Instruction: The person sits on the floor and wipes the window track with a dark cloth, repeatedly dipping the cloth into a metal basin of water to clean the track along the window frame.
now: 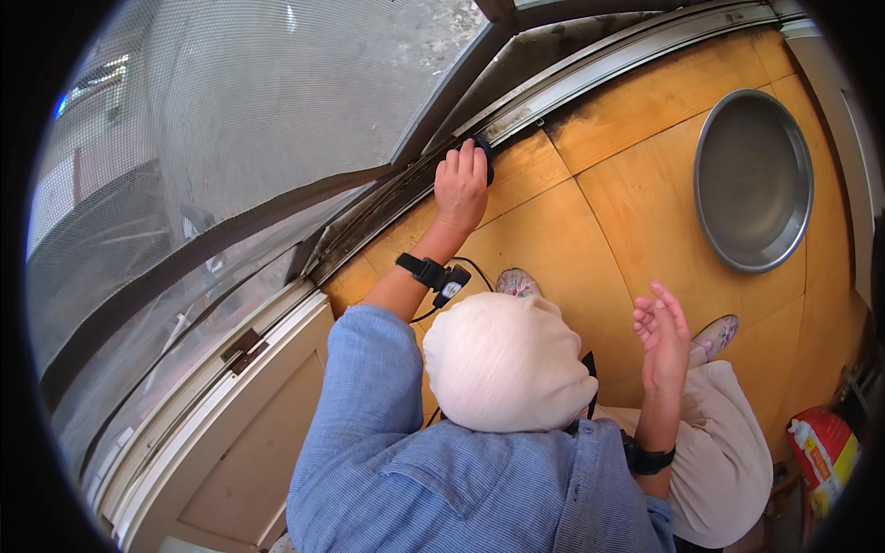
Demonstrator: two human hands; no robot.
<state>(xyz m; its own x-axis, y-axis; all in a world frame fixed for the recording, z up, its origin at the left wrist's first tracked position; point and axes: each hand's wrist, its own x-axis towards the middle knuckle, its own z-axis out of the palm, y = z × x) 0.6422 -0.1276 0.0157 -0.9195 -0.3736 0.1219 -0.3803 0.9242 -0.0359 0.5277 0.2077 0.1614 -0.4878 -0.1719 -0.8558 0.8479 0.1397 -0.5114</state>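
Note:
My left hand (462, 185) reaches forward to the door track and presses a dark cloth (489, 164) against its edge. Most of that cloth is hidden under my fingers. The metal sill track (553, 97) runs diagonally along the floor's edge, with black grime beside it. My right hand (662, 332) is raised above my right foot, fingers loosely spread, holding nothing. Ahead of it, a round metal basin (753, 183) stands on the floor; its inside looks grey, and I cannot tell whether it holds water.
A framed mesh screen (297, 90) leans over the track at the left. Below it is a white panelled door (242, 463). Orange-brown floor tiles (601, 228) spread ahead. A red and yellow bag (823, 456) sits at the right. A cable (477, 266) hangs near my left wrist.

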